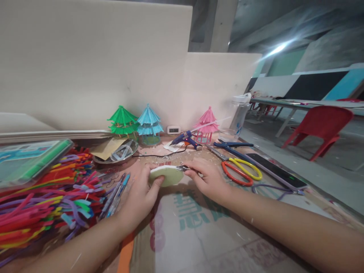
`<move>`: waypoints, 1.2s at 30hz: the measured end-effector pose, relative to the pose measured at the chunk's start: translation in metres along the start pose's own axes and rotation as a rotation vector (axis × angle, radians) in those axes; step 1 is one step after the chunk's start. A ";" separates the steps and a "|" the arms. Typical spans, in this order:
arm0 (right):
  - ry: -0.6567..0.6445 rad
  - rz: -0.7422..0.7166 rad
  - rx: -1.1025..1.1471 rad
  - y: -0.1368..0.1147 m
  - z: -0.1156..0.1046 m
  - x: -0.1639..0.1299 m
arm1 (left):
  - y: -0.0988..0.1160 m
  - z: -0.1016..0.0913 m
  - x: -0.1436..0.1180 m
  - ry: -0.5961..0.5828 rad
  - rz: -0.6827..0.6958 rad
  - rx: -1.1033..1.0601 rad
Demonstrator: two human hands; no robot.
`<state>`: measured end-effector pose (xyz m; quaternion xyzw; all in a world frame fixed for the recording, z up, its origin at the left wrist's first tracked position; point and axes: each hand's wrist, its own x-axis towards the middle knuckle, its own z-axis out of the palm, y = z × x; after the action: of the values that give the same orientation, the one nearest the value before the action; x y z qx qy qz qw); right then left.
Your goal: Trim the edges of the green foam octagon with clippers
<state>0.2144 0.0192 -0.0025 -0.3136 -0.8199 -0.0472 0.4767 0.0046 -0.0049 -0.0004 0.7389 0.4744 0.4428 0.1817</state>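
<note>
My left hand [147,189] is closed on a flat pale-green disc [172,178] with a white edge, thumb on its face. The disc is held tilted above the work surface. My right hand [209,178] pinches a small dark and silver tool [183,168] whose tip meets the disc's upper right edge. My fingers hide most of that tool, so its kind is unclear. Several pens [115,195] lie left of my left hand. Right of my right hand lie scissors [241,170] with one red and one yellow handle.
Fuzzy pipe cleaners [42,204] and a plastic box [34,161] crowd the left. Behind stand green [121,121], blue [149,123] and pink [208,123] paper pagodas, a glue gun [186,140] and a metal dish [116,159]. Pliers [236,146], a phone [275,170] and a bottle [239,113] are right.
</note>
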 end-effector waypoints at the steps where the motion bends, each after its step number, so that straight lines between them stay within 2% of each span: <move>1: 0.006 -0.002 0.001 0.000 0.000 0.000 | 0.000 0.000 0.000 0.000 0.005 0.002; 5: 0.008 -0.009 0.003 0.000 0.000 0.001 | -0.002 0.000 0.000 0.008 -0.012 0.060; 14: 0.005 0.032 0.058 0.000 0.001 0.000 | 0.001 0.000 0.001 -0.018 -0.003 0.007; 20: 0.088 0.217 0.137 0.005 0.009 -0.001 | -0.004 -0.001 0.002 0.030 -0.057 0.007; 24: 0.066 0.312 0.183 0.009 0.012 -0.001 | -0.005 -0.001 0.003 0.038 -0.082 0.014; 31: 0.046 0.235 0.133 0.006 0.011 -0.002 | -0.003 0.001 0.003 0.041 -0.055 -0.040; 36: 0.047 0.059 0.067 0.001 0.005 -0.001 | -0.007 0.001 0.003 0.036 -0.008 -0.011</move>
<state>0.2117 0.0213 -0.0063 -0.3200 -0.8000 -0.0129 0.5073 0.0021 0.0009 -0.0040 0.7278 0.4782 0.4578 0.1792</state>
